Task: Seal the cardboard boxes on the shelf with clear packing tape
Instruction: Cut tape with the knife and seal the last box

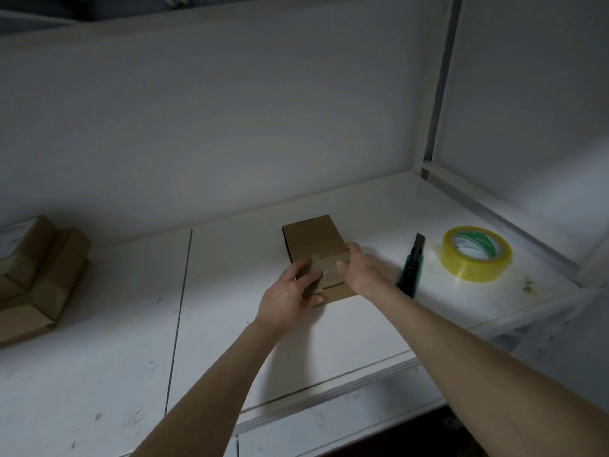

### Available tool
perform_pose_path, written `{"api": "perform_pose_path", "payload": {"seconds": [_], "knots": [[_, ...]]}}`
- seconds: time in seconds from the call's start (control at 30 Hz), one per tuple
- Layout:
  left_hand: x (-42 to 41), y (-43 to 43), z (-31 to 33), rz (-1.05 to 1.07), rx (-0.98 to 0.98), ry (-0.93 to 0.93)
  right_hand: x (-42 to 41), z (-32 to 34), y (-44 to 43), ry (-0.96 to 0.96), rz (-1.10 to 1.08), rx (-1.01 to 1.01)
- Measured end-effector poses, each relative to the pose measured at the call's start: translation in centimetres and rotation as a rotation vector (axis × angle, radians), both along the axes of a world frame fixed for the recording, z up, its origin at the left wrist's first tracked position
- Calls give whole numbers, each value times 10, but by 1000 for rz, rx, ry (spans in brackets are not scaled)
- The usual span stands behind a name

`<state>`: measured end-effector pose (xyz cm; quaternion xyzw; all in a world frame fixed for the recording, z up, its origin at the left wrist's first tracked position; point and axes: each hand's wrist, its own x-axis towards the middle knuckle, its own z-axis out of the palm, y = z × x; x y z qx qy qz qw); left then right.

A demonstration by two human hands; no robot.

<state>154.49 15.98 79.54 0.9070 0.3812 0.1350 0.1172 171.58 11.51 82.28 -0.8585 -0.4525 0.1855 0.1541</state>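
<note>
– Which one is being handled?
– The small box (313,245), lying flat on the white shelf (131,341). The left hand (290,291) covers its near end, fingers across the top and thumb hooked round the near edge. The right hand (365,268) clasps its right side, thumb on top.
– And the tape?
– The tape roll (477,253) lies well right of the box, with a utility knife (412,267) between them. A pile of boxes (36,275) sits far to its left.

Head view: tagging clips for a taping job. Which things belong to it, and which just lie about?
Job: small brown cardboard box, held by left hand and right hand; yellowish roll of clear tape; green utility knife.
Idle: stacked brown cardboard boxes at left.
</note>
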Motion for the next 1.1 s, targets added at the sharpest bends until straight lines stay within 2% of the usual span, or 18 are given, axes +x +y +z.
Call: {"api": "perform_pose_path", "payload": {"seconds": [0.3,0.43,0.57,0.8,0.87,0.93,1.0,1.1], "knots": [[-4,-5,10,61,-29,-87,0,1,0,13,-3,6],[-8,-5,12,110,-37,-58,1,0,-1,27,-5,22],[-3,-6,6,59,30,1,3,-1,0,46,-3,44],[12,20,3,102,18,56,7,8,9,290,-55,158],[19,25,4,117,10,61,13,11,7,237,-79,182],[26,31,5,120,-1,65,24,15,-1,41,-98,130],[30,36,4,117,-18,62,38,20,-15,-173,-107,-2],[34,40,3,122,-25,52,58,20,-34,-296,-134,-254]]}}
